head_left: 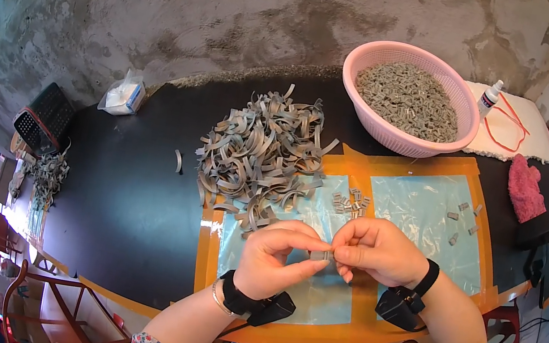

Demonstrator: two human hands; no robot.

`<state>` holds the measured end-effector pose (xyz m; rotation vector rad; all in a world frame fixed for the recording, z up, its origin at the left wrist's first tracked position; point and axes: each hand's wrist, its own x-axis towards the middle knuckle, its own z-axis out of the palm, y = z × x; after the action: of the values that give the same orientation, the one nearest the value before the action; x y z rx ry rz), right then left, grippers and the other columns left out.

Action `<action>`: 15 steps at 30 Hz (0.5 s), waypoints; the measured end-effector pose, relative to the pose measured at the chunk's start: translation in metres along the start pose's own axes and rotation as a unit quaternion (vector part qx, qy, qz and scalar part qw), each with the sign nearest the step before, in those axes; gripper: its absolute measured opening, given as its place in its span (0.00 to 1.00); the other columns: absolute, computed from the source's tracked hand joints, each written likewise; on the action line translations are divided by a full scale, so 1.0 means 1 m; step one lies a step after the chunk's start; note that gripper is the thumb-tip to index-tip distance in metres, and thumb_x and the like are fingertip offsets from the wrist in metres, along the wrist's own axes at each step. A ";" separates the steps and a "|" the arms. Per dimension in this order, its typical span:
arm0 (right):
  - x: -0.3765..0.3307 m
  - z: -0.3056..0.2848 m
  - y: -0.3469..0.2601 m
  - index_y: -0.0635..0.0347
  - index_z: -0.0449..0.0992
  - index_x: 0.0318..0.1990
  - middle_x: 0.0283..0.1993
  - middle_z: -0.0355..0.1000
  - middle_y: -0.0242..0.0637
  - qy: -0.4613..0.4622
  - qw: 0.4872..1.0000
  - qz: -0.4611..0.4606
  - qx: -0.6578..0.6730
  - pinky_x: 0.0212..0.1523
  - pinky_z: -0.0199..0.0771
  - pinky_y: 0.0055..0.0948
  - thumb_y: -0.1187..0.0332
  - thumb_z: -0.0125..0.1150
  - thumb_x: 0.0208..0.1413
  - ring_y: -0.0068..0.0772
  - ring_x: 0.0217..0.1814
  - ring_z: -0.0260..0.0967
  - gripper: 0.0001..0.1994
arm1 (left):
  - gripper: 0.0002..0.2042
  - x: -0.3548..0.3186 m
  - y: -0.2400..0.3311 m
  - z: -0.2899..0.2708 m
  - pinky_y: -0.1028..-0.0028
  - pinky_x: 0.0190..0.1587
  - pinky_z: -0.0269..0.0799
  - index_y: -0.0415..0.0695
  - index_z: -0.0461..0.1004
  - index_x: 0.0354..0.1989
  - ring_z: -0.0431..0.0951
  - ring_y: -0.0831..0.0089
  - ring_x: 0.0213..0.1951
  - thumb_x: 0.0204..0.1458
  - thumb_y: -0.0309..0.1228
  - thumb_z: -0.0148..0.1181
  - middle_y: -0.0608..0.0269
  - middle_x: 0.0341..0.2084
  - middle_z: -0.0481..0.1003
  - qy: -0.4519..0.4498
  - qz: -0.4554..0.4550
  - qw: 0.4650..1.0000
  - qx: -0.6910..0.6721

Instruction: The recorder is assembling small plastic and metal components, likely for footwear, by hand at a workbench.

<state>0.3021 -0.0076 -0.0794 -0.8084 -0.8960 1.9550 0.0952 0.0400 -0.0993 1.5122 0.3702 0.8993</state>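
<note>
Hands meet at centre, near edge of the black table. I see the left hand w/ fingers curled narrow, thumb and forefinger pinching a small grey clip piece; right hand pinches the same piece from the right side, fingers closed tight on it. Piece sits between both sets of fingertips, just above the clear plastic sheet that's taped down w/ orange tape. Can't tell the piece's exact shape, too small. Both wrists carry black straps w/ a small black unit each.

Far of the hands, touching the sheet's far left corner: big heap of grey strips, curled and tangled. Just right of the heap, on the sheet, a small cluster of grey bits; a few more loose bits lie on the right part of the sheet, well apart from the hands. Far right: pink basket, round, filled w/ small grey pieces. Right of it, white cloth w/ small white bottle and red cord. Pink fuzzy cloth near the right edge. Far left on the table: white plastic bag. One stray grey strip lies alone left of the heap.
</note>
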 end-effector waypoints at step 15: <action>0.001 0.005 0.002 0.65 0.68 0.36 0.30 0.70 0.35 0.013 0.999 -0.036 0.032 0.32 0.71 0.21 0.75 0.58 0.52 0.23 0.29 0.68 0.06 | 0.13 -0.003 -0.001 0.002 0.74 0.46 0.68 0.34 0.73 0.36 0.73 0.70 0.41 0.39 0.12 0.60 0.53 0.38 0.73 0.009 -0.022 1.000 0.004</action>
<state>0.2971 -0.0084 -0.0785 -0.7532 -0.8330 1.8967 0.0951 0.0369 -0.1007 1.4976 0.4196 0.8785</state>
